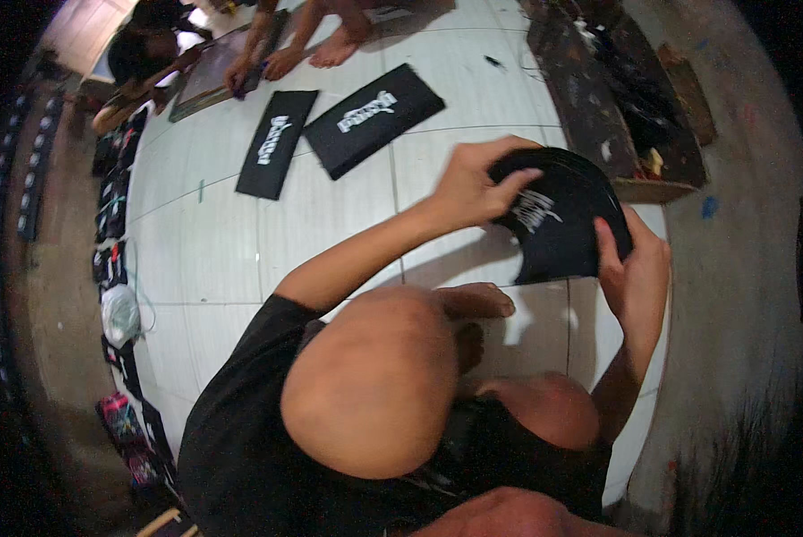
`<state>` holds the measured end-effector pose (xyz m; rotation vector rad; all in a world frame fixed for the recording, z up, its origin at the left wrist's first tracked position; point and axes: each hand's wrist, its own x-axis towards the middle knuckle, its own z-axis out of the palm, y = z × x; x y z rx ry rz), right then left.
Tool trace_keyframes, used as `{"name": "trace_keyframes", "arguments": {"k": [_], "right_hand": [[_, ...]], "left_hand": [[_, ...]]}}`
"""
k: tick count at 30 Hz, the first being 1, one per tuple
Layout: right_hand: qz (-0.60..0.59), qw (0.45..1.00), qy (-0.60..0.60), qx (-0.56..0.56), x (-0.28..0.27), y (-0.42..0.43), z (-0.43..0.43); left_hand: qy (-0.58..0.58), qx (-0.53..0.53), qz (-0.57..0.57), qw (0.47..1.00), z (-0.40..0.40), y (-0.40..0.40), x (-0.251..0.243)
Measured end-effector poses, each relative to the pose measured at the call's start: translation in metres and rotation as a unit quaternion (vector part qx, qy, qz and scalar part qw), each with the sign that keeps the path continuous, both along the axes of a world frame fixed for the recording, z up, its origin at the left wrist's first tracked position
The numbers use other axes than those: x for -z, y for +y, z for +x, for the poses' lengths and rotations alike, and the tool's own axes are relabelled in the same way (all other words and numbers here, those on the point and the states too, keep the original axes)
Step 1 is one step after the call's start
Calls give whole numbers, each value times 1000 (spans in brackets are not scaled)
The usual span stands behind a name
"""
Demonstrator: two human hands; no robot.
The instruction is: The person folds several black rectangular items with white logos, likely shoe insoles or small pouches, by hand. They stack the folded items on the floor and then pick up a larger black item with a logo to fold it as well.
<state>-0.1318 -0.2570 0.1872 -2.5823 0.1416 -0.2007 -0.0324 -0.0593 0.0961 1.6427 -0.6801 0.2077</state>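
In the head view my left hand [485, 181] grips the left side of a bent stack of black printed sheets [562, 201], its thumb on top near pale lettering. Its right side is held by my right hand [633, 255], with the thumb on the face and the fingers behind. The stack arches above the white tiled floor [200, 268]; whether it is fabric or another sheet material I cannot tell. Two more black pieces with white lettering, a wide stack [374, 144] and a narrower one [287, 161], lie on the tiles ahead.
Dark folded bundles [114, 194] and a clear plastic bag [120, 314] line the left edge. A long dark wooden box [663, 191] stands at the upper right. At the top left, other people's hands [239, 77] and feet are beside a flat board [207, 84].
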Motion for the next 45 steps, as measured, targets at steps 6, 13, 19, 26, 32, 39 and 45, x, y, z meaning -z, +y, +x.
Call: {"name": "trace_keyframes", "arguments": {"k": [6,13,19,26,32,39,45], "right_hand": [[-23,992,22,-121,15,-8,36],[-110,980,13,-163,-1,15,53],[-164,958,88,-217,-12,8,68],[-174,933,115,-294,-5,10,92],[-169,937,101,-288,-5,12,99],[-135,941,153,-269,-18,21,106],[-190,925,190,-268,-27,-12,123]], "left_hand": [[-48,-19,98,994,14,7,-9],[-200,-24,233,952,24,24,-41],[-105,116,331,931,38,36,-67],[-82,139,402,901,65,61,-66],[-109,151,401,897,78,70,-44],[-39,157,350,923,81,69,-67],[-124,218,353,901,116,51,-44]]}}
